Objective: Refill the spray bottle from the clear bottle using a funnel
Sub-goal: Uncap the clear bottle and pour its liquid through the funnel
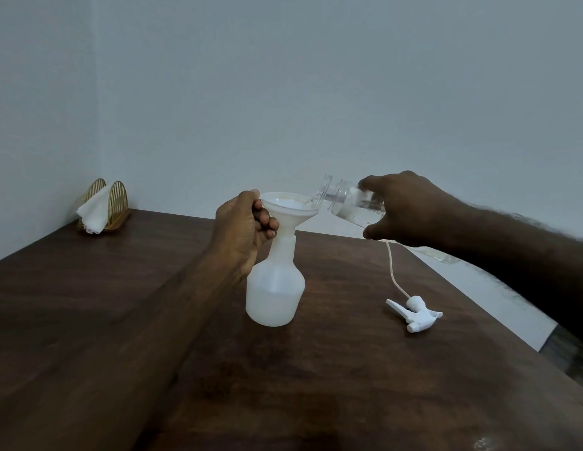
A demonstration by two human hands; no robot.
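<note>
A white translucent spray bottle (pixel 274 289) stands upright on the dark wooden table (pixel 121 320), partly filled with liquid. A white funnel (pixel 291 209) sits in its neck. My left hand (pixel 243 227) is closed on the funnel's rim at the left. My right hand (pixel 405 209) holds the clear bottle (pixel 348 203) tilted nearly level, its open mouth over the funnel's right edge, with liquid lying along its lower side. The white spray head (pixel 415 314) lies on the table to the right, its thin tube (pixel 394 271) trailing back toward my right hand.
A woven napkin holder (pixel 106 203) with a white tissue stands at the table's far left corner by the wall. The table's right edge (pixel 479 288) runs diagonally, with pale floor beyond it. A grey wall is close behind.
</note>
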